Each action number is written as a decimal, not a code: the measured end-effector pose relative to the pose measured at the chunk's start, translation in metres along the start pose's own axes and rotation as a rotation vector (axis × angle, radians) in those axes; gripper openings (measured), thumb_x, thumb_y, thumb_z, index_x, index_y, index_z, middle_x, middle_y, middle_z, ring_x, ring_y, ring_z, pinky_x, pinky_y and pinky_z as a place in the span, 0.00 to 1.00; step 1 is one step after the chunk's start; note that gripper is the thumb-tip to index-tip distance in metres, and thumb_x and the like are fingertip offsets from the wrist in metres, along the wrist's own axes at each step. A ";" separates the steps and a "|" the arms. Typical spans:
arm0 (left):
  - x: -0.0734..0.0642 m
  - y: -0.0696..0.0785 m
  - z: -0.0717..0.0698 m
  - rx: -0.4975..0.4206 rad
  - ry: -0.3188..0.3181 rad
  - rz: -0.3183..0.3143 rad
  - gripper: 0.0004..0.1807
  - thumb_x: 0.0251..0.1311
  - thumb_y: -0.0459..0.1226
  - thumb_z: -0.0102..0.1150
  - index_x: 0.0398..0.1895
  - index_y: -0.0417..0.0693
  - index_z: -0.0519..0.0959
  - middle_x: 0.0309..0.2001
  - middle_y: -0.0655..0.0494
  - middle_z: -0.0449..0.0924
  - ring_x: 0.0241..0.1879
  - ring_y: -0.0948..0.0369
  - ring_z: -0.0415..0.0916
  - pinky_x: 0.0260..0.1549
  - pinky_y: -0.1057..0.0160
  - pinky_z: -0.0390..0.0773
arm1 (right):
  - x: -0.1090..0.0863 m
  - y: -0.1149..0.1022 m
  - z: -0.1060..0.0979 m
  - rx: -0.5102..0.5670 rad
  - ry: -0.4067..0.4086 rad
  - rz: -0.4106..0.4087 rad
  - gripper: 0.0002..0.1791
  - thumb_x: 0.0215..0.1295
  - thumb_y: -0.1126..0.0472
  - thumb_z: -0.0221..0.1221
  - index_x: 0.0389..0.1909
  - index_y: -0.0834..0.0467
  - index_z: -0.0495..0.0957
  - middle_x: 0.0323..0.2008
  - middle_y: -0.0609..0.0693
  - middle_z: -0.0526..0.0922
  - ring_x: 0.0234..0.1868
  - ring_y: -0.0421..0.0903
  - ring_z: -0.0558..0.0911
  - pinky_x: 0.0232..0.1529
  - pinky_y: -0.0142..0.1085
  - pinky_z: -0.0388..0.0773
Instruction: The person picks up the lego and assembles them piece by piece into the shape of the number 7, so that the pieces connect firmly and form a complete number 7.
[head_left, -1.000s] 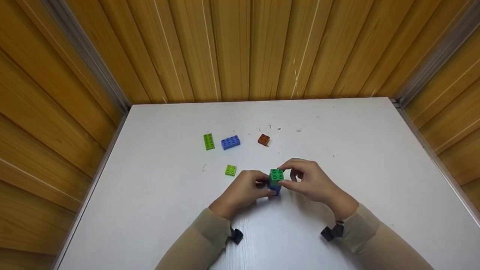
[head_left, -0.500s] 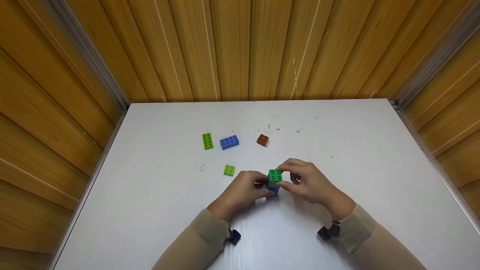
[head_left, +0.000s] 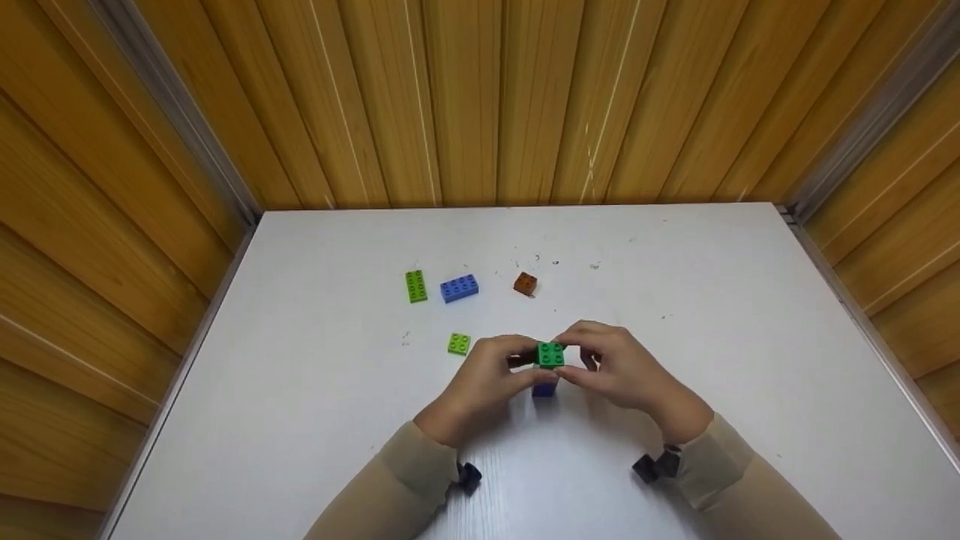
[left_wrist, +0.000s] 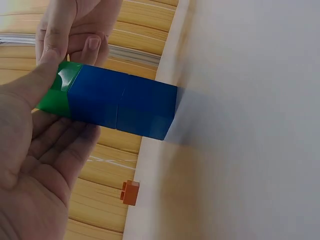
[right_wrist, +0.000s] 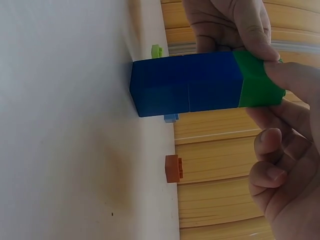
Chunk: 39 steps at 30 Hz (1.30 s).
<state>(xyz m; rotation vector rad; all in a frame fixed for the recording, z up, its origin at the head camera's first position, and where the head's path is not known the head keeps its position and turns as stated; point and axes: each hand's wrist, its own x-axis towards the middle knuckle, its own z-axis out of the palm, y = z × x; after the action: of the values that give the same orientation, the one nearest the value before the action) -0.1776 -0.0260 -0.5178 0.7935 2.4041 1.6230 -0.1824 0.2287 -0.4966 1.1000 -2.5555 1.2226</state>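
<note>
A short tower stands upright on the white table [head_left: 315, 390]: two blue bricks [left_wrist: 122, 102] one above the other, with a green two-by-two brick [head_left: 551, 354] on top. My left hand [head_left: 480, 381] grips the green brick from the left, thumb on its near side and fingers behind. From the right, my right hand [head_left: 626, 371] pinches the same brick between thumb and index finger. Both thumb tips meet close together on its near face in the right wrist view. Below the hands, the blue bricks [right_wrist: 187, 85] are uncovered, and the tower's foot is at the table surface.
Beyond the hands lie a light green flat brick [head_left: 459, 343], a longer green flat brick [head_left: 416, 286], a blue two-by-four brick [head_left: 459, 288] and a brown-orange brick [head_left: 526, 283]. Wood-look panels [head_left: 472, 105] wall the table at the back and sides.
My left thumb and fingers have shifted up from the blue part of the tower to the green brick. The right hand keeps its pinch there, and the loose bricks stay put.
</note>
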 end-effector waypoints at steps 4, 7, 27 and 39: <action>-0.001 -0.005 0.002 -0.011 0.010 0.004 0.17 0.71 0.43 0.79 0.59 0.50 0.93 0.56 0.57 0.95 0.57 0.66 0.90 0.65 0.67 0.88 | -0.001 0.001 0.001 0.005 -0.006 0.000 0.17 0.70 0.62 0.78 0.58 0.54 0.92 0.48 0.45 0.92 0.31 0.45 0.81 0.31 0.29 0.78; -0.003 -0.007 0.004 -0.016 0.011 -0.004 0.17 0.71 0.44 0.79 0.59 0.51 0.93 0.55 0.58 0.95 0.56 0.66 0.90 0.64 0.67 0.88 | -0.003 0.002 0.003 0.019 -0.007 0.007 0.17 0.70 0.62 0.78 0.58 0.53 0.92 0.48 0.45 0.92 0.31 0.42 0.79 0.31 0.29 0.78; -0.004 -0.005 0.004 0.001 0.011 -0.039 0.20 0.70 0.45 0.80 0.61 0.51 0.92 0.58 0.59 0.94 0.60 0.65 0.90 0.65 0.65 0.89 | -0.009 0.021 0.020 0.185 0.074 -0.091 0.20 0.68 0.70 0.76 0.59 0.55 0.90 0.50 0.53 0.93 0.33 0.42 0.82 0.31 0.33 0.80; -0.001 -0.003 0.002 0.017 0.012 -0.041 0.20 0.70 0.47 0.80 0.61 0.53 0.92 0.57 0.61 0.94 0.59 0.66 0.90 0.64 0.64 0.89 | -0.006 0.023 0.016 0.149 0.066 -0.099 0.19 0.68 0.69 0.77 0.57 0.53 0.90 0.47 0.50 0.93 0.33 0.46 0.83 0.32 0.36 0.81</action>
<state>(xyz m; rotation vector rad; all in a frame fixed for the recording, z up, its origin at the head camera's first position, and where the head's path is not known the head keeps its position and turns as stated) -0.1772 -0.0259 -0.5214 0.7335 2.4287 1.5994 -0.1897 0.2306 -0.5241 1.1777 -2.3650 1.4178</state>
